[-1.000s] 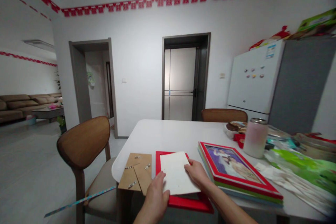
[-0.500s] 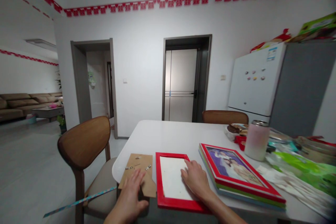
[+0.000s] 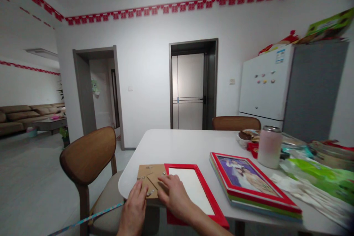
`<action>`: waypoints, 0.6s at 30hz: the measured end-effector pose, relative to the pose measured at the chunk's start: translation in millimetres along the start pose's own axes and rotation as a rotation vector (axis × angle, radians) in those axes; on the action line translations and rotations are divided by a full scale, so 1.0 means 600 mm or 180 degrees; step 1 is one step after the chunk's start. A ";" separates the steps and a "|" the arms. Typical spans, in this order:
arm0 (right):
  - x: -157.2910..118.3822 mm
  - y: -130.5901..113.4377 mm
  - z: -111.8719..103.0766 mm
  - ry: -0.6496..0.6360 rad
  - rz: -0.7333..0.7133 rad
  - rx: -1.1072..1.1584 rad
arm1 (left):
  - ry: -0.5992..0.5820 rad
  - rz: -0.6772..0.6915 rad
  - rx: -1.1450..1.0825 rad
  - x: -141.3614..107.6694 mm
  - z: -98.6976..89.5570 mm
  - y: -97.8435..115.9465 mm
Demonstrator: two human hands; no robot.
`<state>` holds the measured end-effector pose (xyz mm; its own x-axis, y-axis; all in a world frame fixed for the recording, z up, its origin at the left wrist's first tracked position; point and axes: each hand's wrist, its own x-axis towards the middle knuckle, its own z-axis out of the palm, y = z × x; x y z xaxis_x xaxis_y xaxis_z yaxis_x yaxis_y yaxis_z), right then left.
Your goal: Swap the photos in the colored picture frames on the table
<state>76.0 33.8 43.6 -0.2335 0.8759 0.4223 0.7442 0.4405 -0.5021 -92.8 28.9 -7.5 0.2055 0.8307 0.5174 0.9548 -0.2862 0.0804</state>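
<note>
A brown backing board (image 3: 142,169) with small metal clips lies at the table's near left, touching or slightly over the left side of a red picture frame (image 3: 204,190). My left hand (image 3: 134,204) grips the board's left edge, fingers close together and thumb hidden. With bent fingers, my right hand (image 3: 177,196) holds the board's right part near a metal clip, its forearm crossing above the frame. Inside the red frame shows a white panel (image 3: 190,186). Whether the board rests on the frame's rim is hard to make out.
To the right lies a stack of picture frames (image 3: 249,179), a photo in the top red one. Behind it stand a pink-white tumbler (image 3: 269,147), a green plastic bag (image 3: 318,177) and white gloves or cloth (image 3: 301,191). A wooden chair (image 3: 90,155) is at the left.
My right hand has left the red frame's white panel and moved left onto the brown board. The board has shifted right against the frame. My left hand has moved to the board's left edge.
</note>
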 end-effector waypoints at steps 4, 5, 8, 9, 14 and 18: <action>-0.037 0.057 -0.070 0.0000 0.0039 0.0003 | -0.0105 0.0334 -0.0296 0.009 0.001 0.087; -0.047 0.074 -0.082 -0.0001 0.0086 -0.0045 | -0.0205 0.0379 -0.0370 0.014 0.002 0.110; -0.070 0.125 -0.099 0.0010 0.0237 -0.0252 | -0.0568 0.0419 -0.0590 0.028 0.006 0.166; -0.075 0.140 -0.099 0.0019 0.0267 -0.0325 | -0.0712 0.0412 -0.0655 0.031 0.007 0.178; -0.083 0.177 -0.078 0.0034 0.0201 -0.0658 | -0.1178 0.0347 -0.0890 0.038 -0.003 0.193; -0.084 0.172 -0.071 0.0013 0.0178 -0.0842 | -0.1154 0.0370 -0.1069 0.031 -0.015 0.179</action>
<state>191.3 26.8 2.3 -0.1851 0.8964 0.4028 0.8936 0.3241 -0.3105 11.3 9.1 18.5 0.4246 0.8795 0.2149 0.8116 -0.4749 0.3403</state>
